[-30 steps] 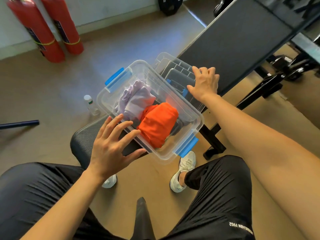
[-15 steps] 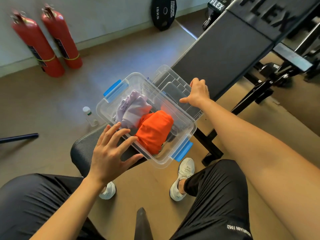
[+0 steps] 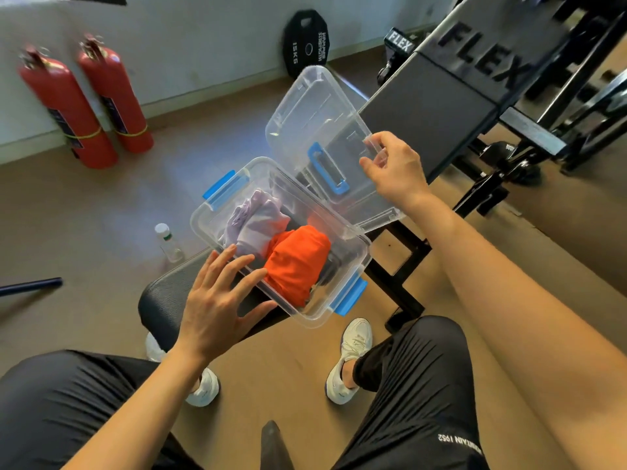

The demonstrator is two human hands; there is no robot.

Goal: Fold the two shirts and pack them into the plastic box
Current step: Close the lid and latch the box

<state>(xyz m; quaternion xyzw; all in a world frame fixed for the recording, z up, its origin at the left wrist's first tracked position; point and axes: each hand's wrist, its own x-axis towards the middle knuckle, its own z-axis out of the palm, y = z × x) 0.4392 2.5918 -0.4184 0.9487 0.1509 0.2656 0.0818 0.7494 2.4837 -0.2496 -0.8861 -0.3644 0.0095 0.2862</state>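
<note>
A clear plastic box (image 3: 353, 262) with blue latches rests on the black bench seat. Inside it lie a folded orange shirt (image 3: 295, 262) and, behind it, a folded lilac shirt (image 3: 254, 220). My left hand (image 3: 217, 300) presses flat against the box's near left wall, fingers spread. My right hand (image 3: 395, 167) grips the right edge of the clear lid (image 3: 315, 113) with its blue handle, holding it tilted in the air just behind the box.
The black bench (image 3: 437, 106) rises to the right, its frame behind. Two red fire extinguishers (image 3: 84, 100) and a weight plate (image 3: 307, 42) stand by the wall. A small bottle (image 3: 168, 242) sits on the floor. My legs and white shoes are below.
My right hand has closed on the lid and lifted it off the bench, tilting it up behind the box. My left hand stays on the box.
</note>
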